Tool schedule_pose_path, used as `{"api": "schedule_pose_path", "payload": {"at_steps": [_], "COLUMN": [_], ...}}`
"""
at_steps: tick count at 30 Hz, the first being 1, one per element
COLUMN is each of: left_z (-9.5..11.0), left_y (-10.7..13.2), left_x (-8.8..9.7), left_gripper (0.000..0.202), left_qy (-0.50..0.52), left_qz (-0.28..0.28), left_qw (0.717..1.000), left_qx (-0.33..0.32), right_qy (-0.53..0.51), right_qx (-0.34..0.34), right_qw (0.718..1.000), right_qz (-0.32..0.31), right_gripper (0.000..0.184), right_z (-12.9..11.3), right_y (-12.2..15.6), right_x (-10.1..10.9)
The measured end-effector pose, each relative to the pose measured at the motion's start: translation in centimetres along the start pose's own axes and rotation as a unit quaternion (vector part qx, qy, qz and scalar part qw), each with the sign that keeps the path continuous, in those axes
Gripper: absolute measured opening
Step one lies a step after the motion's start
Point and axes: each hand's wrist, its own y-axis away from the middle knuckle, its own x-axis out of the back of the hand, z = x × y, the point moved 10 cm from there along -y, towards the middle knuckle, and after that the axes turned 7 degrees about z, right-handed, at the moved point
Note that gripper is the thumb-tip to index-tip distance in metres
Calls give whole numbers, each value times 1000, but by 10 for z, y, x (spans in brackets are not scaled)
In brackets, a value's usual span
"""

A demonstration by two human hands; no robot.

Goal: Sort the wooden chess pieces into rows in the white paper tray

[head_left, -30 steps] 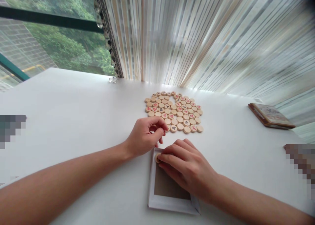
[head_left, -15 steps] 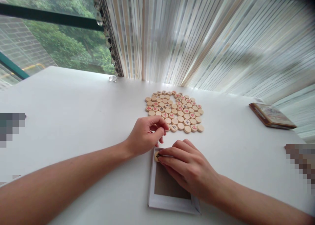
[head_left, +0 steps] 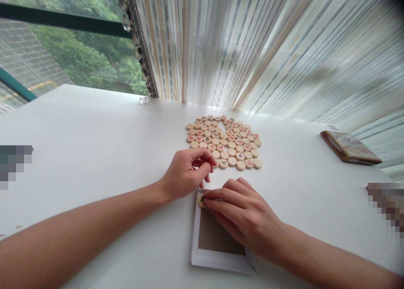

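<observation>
A shallow white box point(head_left: 217, 259) with a brown floor lies on the white table point(head_left: 94, 129) in front of me. My right hand point(head_left: 244, 215) rests over its far left corner, fingertips pressed on a round wooden chess piece point(head_left: 202, 200) with a black character. My left hand point(head_left: 187, 173) is curled just left of the box, thumb and fingers pinched together on something I cannot make out. Beyond both hands lies a flat cluster of wooden chess pieces point(head_left: 224, 141), some marked red, some black, some blank.
A flat brown box point(head_left: 349, 147) lies at the right of the table. A striped curtain point(head_left: 252, 49) hangs behind the table, with a window point(head_left: 63, 49) at the left. A small clear object point(head_left: 144, 100) sits at the table's far edge.
My right fingers have slid back a little, so the black character on the piece in the box corner now shows. My left hand has stayed in place.
</observation>
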Motion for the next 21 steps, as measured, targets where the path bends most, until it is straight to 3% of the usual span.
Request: {"api": "schedule_pose_path", "payload": {"at_steps": [5, 11, 14, 21], "left_z": [-1, -4, -4, 0], "left_y": [-1, -2, -3, -3], "left_x": [2, 4, 5, 11], "left_gripper": [12, 10, 12, 17], "left_qy": [10, 58, 79, 105], "left_qz": [7, 6, 5, 37], "left_qw": [1000, 998, 997, 994], "left_qx": [1, 9, 12, -1], "right_qy": [-27, -31, -36, -26], "right_qx": [-25, -87, -109, -88], "right_qw": [999, 992, 989, 992], "right_qz": [13, 89, 95, 83], "right_gripper": [12, 13, 12, 12], "right_z": [9, 42, 49, 46], "right_y": [-4, -9, -8, -8], "right_x": [15, 37, 36, 28]}}
